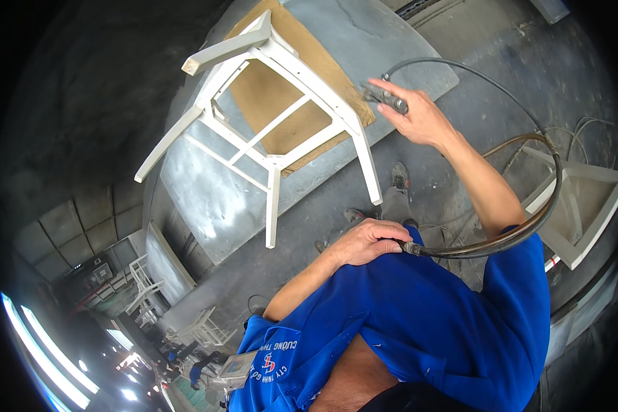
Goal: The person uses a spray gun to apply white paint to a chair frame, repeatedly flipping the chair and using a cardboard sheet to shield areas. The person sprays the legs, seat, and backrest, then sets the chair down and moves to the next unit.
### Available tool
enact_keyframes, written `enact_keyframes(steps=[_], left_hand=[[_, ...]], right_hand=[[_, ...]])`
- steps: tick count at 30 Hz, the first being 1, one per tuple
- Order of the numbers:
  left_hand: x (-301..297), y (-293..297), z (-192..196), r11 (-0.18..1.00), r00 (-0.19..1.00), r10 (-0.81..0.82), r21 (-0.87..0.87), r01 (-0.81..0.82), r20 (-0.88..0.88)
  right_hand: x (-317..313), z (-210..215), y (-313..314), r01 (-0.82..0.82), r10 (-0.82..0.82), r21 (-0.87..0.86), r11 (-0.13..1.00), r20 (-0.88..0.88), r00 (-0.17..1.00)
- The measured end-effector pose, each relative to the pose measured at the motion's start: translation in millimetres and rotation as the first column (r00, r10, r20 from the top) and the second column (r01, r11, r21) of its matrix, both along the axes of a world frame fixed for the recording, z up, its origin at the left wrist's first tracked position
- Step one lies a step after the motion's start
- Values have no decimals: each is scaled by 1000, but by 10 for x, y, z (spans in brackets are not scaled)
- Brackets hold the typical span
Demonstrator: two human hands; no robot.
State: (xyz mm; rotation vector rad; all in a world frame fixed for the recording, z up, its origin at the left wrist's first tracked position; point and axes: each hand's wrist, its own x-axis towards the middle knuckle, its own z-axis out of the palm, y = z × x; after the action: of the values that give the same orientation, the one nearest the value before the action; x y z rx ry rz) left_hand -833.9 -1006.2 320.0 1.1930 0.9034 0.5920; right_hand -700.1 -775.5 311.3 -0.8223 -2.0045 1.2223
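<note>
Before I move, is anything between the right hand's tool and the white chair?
Nothing visible: the gap between the tool in the right hand and the chair looks open. The hose loops off rightward.

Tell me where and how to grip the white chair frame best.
Best, likely, to grip the chair frame by its near left leg and near right leg, coming from the person's side: both are slim and jut that way, unobstructed.

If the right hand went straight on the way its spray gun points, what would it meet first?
Most likely the near rail of the white chair, just left of the spray gun in the right hand; depth is unclear, so it might pass above.
</note>
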Motion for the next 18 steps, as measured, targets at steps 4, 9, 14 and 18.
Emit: enact_keyframes(steps=[4, 9, 14, 18], left_hand=[[-46, -62, 32, 1000, 1000, 6, -13, -6, 2], [-112, -170, 14, 1000, 1000, 14, -6, -14, -2], [-200, -318, -58, 1000, 1000, 18, -19, -17, 16], [-267, -423, -94, 1000, 1000, -15, 23, 15, 9]], right_hand=[[-236, 269, 185, 12, -13, -69, 998, -18, 1000], [-442, 335, 246, 79, -83, -37, 996, -135, 987], [-285, 372, -55, 105, -107, -45, 993, -36, 994], [-93, 710, -478, 95, -99, -203, 974, -8, 995]])
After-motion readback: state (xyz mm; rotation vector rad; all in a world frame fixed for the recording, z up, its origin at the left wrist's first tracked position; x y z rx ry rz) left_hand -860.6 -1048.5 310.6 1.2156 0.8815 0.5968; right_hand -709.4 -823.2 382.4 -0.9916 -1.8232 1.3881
